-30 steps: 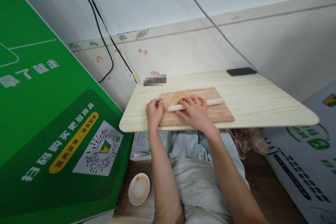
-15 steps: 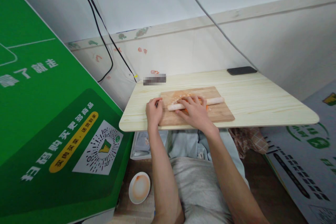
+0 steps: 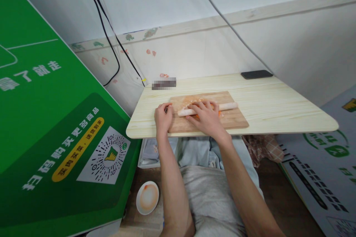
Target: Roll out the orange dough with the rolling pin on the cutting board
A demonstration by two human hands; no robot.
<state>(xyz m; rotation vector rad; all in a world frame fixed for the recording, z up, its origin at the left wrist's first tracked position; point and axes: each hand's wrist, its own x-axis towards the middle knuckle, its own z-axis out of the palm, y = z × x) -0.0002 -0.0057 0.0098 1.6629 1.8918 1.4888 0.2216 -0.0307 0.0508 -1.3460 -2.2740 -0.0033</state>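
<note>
A pale wooden rolling pin (image 3: 228, 106) lies across the wooden cutting board (image 3: 236, 120). My right hand (image 3: 205, 116) is draped over the pin's middle, its fingers bent across it. Beneath the pin and hand, orange material (image 3: 219, 113) shows in part, with crumbly bits (image 3: 191, 102) scattered behind; its kind is hard to tell. At the board's left edge, my left hand (image 3: 164, 116) is curled with thumb and fingers close together, holding that edge. Its fingertips are partly hidden.
The pale table (image 3: 278, 107) carries a black phone-like slab (image 3: 256, 74) at the back right and a blurred dark object (image 3: 164, 83) at the back left. A stained white bowl (image 3: 147, 198) sits below on the left. A green printed panel (image 3: 63, 118) stands at left; cables (image 3: 116, 39) hang by the wall.
</note>
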